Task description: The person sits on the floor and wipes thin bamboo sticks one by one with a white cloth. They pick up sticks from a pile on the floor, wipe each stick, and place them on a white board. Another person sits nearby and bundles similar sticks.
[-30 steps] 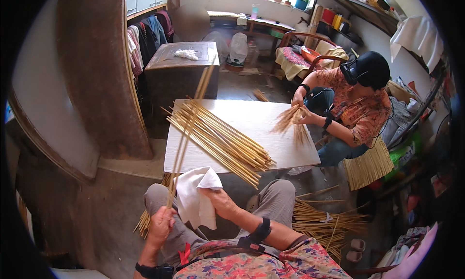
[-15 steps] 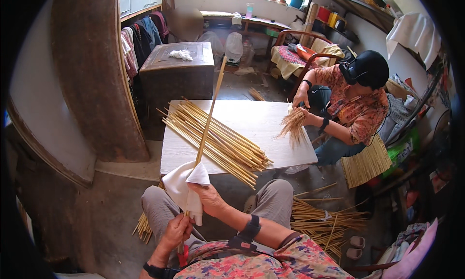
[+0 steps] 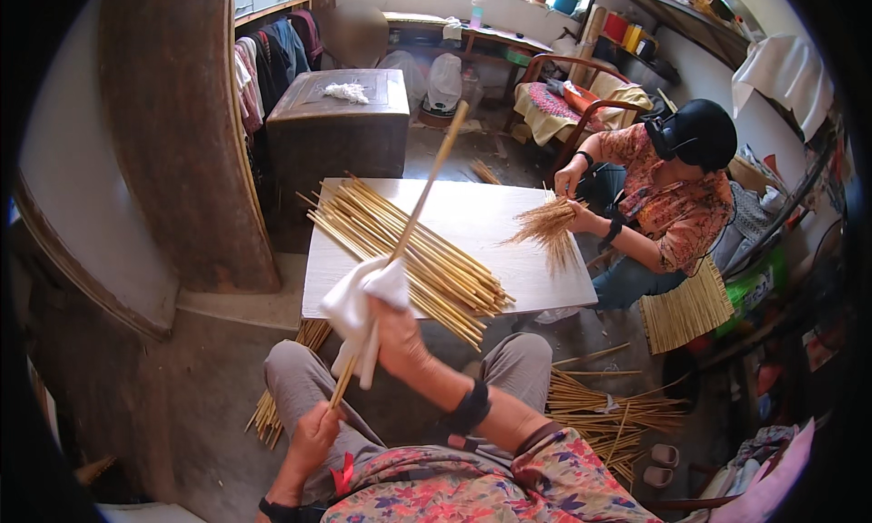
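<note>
My left hand (image 3: 314,438) is closed round the lower end of a long, straight yellow stalk (image 3: 425,194). The stalk slants up and away to the right over a white table (image 3: 468,200). Partway up, a white cloth (image 3: 347,303) is wrapped about the stalk, and my right hand (image 3: 398,339) grips it there. Motion blurs the cloth, and the right fingertips are partly hidden. Just beyond the cloth, a loose pile of similar stalks (image 3: 422,267) lies slantwise across the tabletop.
Across the table's right end, a co-worker (image 3: 681,196) holds a brown feathery bundle (image 3: 545,230). More stalks lie on the floor at right (image 3: 599,412) and beside my left knee (image 3: 272,414). A woven stalk mat (image 3: 688,307) hangs at right. A wooden cabinet (image 3: 341,132) stands behind.
My right hand and the cloth have slid farther up the stalk. My left hand sits slightly lower and to the left. The stalk's top has swung right. The co-worker's hands have shifted a little.
</note>
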A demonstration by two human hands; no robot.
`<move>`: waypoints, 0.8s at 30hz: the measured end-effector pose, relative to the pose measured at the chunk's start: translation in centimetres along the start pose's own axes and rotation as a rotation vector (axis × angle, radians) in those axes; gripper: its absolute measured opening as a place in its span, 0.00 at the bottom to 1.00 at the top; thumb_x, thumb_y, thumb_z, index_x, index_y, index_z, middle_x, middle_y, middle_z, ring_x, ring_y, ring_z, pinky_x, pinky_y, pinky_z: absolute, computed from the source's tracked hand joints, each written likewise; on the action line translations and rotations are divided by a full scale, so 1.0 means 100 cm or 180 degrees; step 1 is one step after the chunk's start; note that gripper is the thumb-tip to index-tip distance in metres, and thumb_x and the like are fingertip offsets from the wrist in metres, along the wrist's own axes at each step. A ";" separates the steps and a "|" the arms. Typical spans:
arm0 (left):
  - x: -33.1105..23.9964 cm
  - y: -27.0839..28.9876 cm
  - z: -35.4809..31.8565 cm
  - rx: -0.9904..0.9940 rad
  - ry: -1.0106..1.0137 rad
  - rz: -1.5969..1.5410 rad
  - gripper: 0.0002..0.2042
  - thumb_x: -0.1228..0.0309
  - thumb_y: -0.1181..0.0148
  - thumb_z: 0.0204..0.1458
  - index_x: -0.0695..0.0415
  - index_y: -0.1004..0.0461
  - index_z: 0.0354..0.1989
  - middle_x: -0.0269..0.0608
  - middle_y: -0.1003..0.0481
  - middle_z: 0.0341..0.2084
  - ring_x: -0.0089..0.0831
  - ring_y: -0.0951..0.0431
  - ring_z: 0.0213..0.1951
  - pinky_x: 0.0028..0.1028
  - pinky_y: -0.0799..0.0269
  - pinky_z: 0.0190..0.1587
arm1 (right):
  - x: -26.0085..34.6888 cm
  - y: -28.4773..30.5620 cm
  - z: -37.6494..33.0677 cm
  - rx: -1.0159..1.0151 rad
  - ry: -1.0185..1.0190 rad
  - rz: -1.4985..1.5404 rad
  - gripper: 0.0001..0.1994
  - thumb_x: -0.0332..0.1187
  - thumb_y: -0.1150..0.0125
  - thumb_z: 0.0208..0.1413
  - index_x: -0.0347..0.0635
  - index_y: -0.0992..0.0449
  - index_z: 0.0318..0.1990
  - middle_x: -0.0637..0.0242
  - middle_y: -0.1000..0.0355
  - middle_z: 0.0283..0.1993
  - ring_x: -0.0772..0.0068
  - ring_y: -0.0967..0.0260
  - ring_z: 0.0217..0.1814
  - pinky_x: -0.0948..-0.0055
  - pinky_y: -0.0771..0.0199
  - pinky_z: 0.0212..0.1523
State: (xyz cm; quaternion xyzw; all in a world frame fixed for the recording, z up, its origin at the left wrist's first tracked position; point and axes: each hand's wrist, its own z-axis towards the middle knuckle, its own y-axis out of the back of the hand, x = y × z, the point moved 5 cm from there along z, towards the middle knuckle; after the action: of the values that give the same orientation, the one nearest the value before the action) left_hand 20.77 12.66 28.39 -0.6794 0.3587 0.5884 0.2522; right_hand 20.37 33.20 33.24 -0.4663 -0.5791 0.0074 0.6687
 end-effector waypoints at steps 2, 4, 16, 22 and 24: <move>0.010 0.017 -0.022 -0.0202 -0.0142 0.0509 0.09 0.69 0.55 0.55 0.59 0.33 0.27 0.29 0.39 0.12 0.17 0.41 0.15 0.19 0.45 0.18 | 0.035 0.001 0.023 0.0175 0.0392 0.0355 0.12 0.37 0.48 0.54 0.43 0.34 0.43 0.72 0.34 0.35 0.79 0.37 0.36 0.77 0.34 0.35; 0.021 0.035 -0.048 -0.0404 -0.0197 0.0952 0.10 0.69 0.55 0.54 0.60 0.33 0.25 0.27 0.39 0.12 0.15 0.41 0.16 0.18 0.44 0.19 | 0.064 0.027 0.058 0.0304 0.0531 -0.0124 0.10 0.36 0.50 0.56 0.43 0.34 0.42 0.72 0.35 0.33 0.80 0.37 0.34 0.78 0.33 0.32; 0.064 0.092 -0.092 -0.1333 0.0584 -0.0989 0.11 0.63 0.55 0.56 0.59 0.34 0.30 0.29 0.38 0.10 0.15 0.43 0.09 0.17 0.46 0.11 | 0.134 0.078 0.068 0.0037 0.1121 -0.0276 0.16 0.37 0.52 0.55 0.39 0.38 0.48 0.64 0.35 0.41 0.68 0.35 0.44 0.68 0.33 0.46; 0.020 0.024 -0.007 -0.0152 0.0648 -0.1463 0.13 0.61 0.57 0.57 0.58 0.34 0.33 0.31 0.37 0.12 0.16 0.42 0.11 0.16 0.45 0.12 | 0.017 0.016 0.000 0.0639 -0.0589 0.0062 0.20 0.39 0.48 0.53 0.42 0.40 0.51 0.64 0.36 0.44 0.70 0.36 0.46 0.67 0.34 0.45; 0.002 -0.008 0.012 0.0312 0.0417 -0.1286 0.13 0.61 0.58 0.57 0.59 0.34 0.34 0.31 0.37 0.13 0.16 0.41 0.11 0.16 0.43 0.14 | -0.002 0.030 0.006 0.0536 -0.0392 -0.0359 0.18 0.38 0.49 0.53 0.41 0.38 0.49 0.66 0.35 0.43 0.72 0.37 0.45 0.69 0.34 0.44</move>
State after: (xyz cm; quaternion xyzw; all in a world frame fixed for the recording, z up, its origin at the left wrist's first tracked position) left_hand 20.62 14.05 27.92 -0.7612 0.2590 0.4623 0.3739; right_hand 21.43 35.18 31.08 -0.3738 -0.6418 0.0469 0.6680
